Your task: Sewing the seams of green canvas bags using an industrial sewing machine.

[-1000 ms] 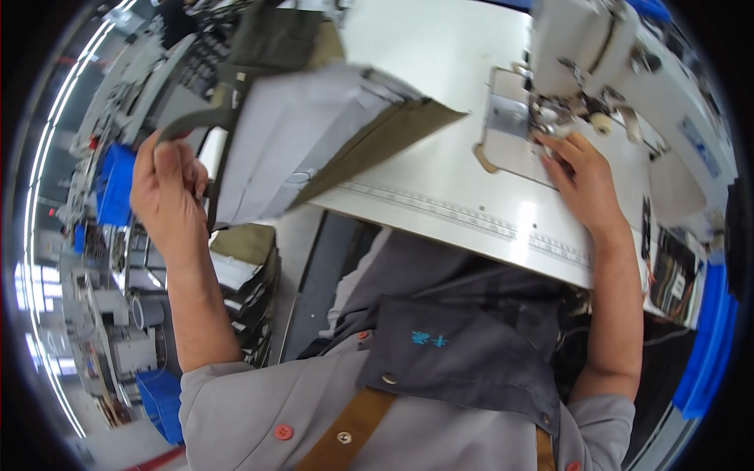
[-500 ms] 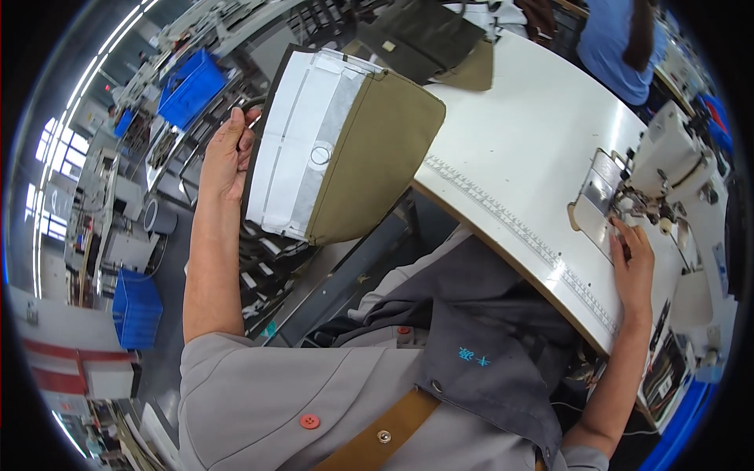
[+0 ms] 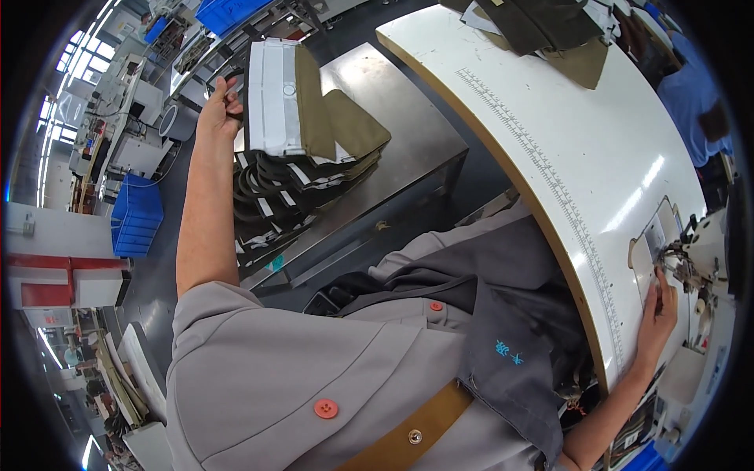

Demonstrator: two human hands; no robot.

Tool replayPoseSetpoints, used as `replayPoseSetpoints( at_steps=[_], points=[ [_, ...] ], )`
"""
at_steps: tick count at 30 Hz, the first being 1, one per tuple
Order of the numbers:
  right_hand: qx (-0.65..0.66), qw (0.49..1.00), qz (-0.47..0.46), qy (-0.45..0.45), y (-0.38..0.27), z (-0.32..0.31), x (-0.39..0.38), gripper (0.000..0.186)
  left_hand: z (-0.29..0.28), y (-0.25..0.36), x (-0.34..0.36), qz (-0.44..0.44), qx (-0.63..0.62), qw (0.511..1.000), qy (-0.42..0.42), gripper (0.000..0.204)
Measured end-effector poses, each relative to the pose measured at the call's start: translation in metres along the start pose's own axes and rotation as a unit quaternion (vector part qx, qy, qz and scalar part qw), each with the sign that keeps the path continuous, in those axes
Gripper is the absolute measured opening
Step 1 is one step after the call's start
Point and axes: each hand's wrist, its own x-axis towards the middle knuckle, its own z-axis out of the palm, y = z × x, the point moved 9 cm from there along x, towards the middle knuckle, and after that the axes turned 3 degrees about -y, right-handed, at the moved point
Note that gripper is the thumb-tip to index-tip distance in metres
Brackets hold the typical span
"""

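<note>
My left hand (image 3: 220,110) is out to the left, fingers curled on the dark edge of a fabric bag piece (image 3: 271,102). Olive cloth and white backing with a small round ring mark make up that piece. It hangs over a stack of similar dark and olive pieces (image 3: 275,192), whose white strips and dark loops show along the side. At the far right, my right hand (image 3: 661,304) rests by the needle area of a white sewing machine (image 3: 707,247). Its fingers are drawn together; whatever is between them is too small to make out.
The stack lies on a metal side table (image 3: 420,157). A white sewing table (image 3: 565,141) with a printed ruler curves round my right side. Dark and olive bag pieces (image 3: 542,31) lie at its far end. Blue crates (image 3: 137,216) stand left; a person in blue (image 3: 691,94) sits far right.
My left hand has carried the bag piece left and over the stack on the metal table. The view has turned left. My right hand remains by the sewing machine.
</note>
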Motion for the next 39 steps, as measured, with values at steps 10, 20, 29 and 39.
replayPoseSetpoints(
  at_steps=[10, 20, 29, 39],
  points=[
    [-0.035, 0.999, -0.004, -0.003, 0.000, -0.002, -0.002, 0.034, 0.089, -0.030, 0.039, 0.082, 0.053, 0.991, -0.096, 0.039],
    [-0.061, 0.998, 0.020, -0.013, 0.004, -0.004, -0.005, 0.035, 0.092, -0.095, 0.036, 0.258, 0.678, 0.529, -0.440, 0.025],
    [-0.052, 0.999, 0.014, -0.005, 0.004, -0.005, -0.005, 0.035, 0.030, -0.118, 0.033, 0.255, 0.731, 0.547, -0.319, 0.020],
    [-0.018, 0.999, 0.016, 0.023, -0.018, -0.006, -0.006, 0.032, 0.032, -0.120, 0.054, 0.098, 0.761, 0.518, -0.378, 0.030]
  ],
)
